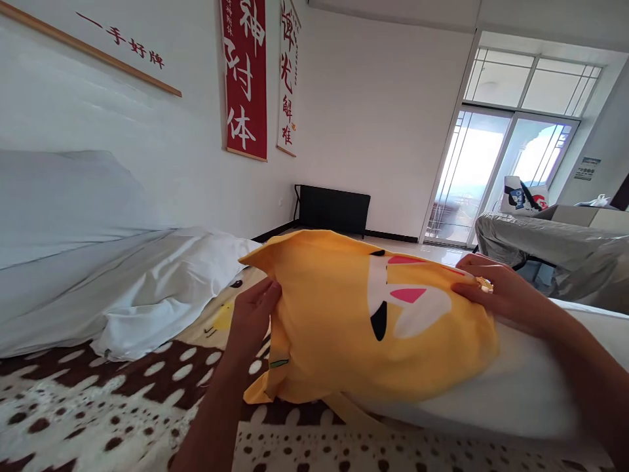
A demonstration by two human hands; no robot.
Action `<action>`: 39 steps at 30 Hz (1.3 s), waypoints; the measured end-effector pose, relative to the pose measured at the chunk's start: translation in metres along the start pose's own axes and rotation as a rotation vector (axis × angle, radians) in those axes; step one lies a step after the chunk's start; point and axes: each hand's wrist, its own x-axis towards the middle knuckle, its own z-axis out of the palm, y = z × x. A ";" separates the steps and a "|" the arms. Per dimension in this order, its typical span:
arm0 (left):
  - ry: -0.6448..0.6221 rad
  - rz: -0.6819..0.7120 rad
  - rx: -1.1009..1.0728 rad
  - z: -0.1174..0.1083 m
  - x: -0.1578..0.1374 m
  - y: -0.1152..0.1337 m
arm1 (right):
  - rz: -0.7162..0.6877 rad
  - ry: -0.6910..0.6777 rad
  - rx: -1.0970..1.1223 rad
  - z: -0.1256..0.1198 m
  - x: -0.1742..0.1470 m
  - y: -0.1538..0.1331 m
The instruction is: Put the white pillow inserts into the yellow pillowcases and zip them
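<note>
Dotted blanket (122,426): nearest; brown and white, spread under and in front of the yellow cover (324,321).
White padding (515,387): low right of the yellow cover, against it; couldn't tell if it ran inside the cover or lay behind.
Yellow cover: in the air between both hands, above the blanket; full and rounded at its right end, looser at its left.
Left grip (253,311): clasped on the yellow cover's left edge, thumb uppermost.
Right grip (506,288): pinching the yellow cover's upper right edge; gold-coloured item (484,284) at the fingers, likely a ring.
Cover step: judged as tugging and shaping the yellow cover lengthwise; fit looked unfinished, left corners sticking out loose.
Next move on cover: judged to call for a firm right hold while the left worked the slack edge even; a one-sided pull could have twisted the print.
Chick-print cloth (223,318): just left of the yellow cover, partly behind the left grip.
White sheet (157,295): farther left of the yellow cover, rumpled.
Plastic-wrapped furniture (521,239): beyond the yellow cover, right; printed bag (521,196) above it.
Black panel (334,208): well beyond the yellow cover, near the wall.
Red scroll (248,85): high behind the yellow cover, left.
Glass door (472,170): far behind the yellow cover, right.
</note>
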 end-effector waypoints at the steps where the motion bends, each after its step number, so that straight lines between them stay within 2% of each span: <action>1: 0.007 0.007 0.006 0.002 0.000 0.002 | 0.016 -0.042 0.071 -0.002 -0.002 0.004; 4: 0.018 0.056 0.034 0.008 -0.002 0.008 | 0.144 -0.162 0.275 -0.001 -0.003 0.010; 6: 0.041 0.086 0.050 0.009 -0.003 0.011 | 0.242 -0.102 0.366 0.003 -0.002 0.011; 8: 0.062 0.138 0.057 0.008 -0.004 0.011 | 0.296 0.092 0.386 0.011 0.000 0.011; 11: 0.037 0.244 0.097 0.004 -0.006 0.010 | 0.296 0.411 0.326 0.021 0.003 0.014; 15: -0.093 0.234 0.108 0.006 -0.008 0.010 | 0.255 0.692 0.050 0.027 0.004 0.024; 18: -0.097 0.192 0.123 0.015 -0.009 0.012 | 0.118 0.923 -0.194 0.024 -0.001 0.023; 20: -0.057 0.179 0.156 0.020 -0.010 0.013 | -0.017 1.008 -0.213 0.024 -0.010 0.013; 22: -0.025 0.151 0.188 0.022 -0.011 0.013 | -0.169 0.913 -0.185 0.027 -0.024 -0.004; 25: 0.009 0.083 0.198 0.021 -0.012 0.016 | -0.360 0.599 -0.307 0.044 -0.049 -0.033; 27: 0.025 0.053 0.167 0.021 -0.013 0.018 | -0.416 0.447 -0.422 0.058 -0.064 -0.043; 30: 0.051 -0.005 0.076 0.023 -0.016 0.022 | -0.405 0.320 -0.464 0.070 -0.080 -0.038; 33: 0.050 -0.085 -0.014 0.027 -0.019 0.025 | -0.316 0.376 -0.497 0.072 -0.084 -0.020; 36: 0.042 -0.102 -0.048 0.030 -0.023 0.029 | -0.226 0.594 -0.549 0.070 -0.075 -0.009; 39: 0.064 -0.079 -0.061 0.032 -0.029 0.034 | -0.201 0.775 -0.545 0.071 -0.056 -0.012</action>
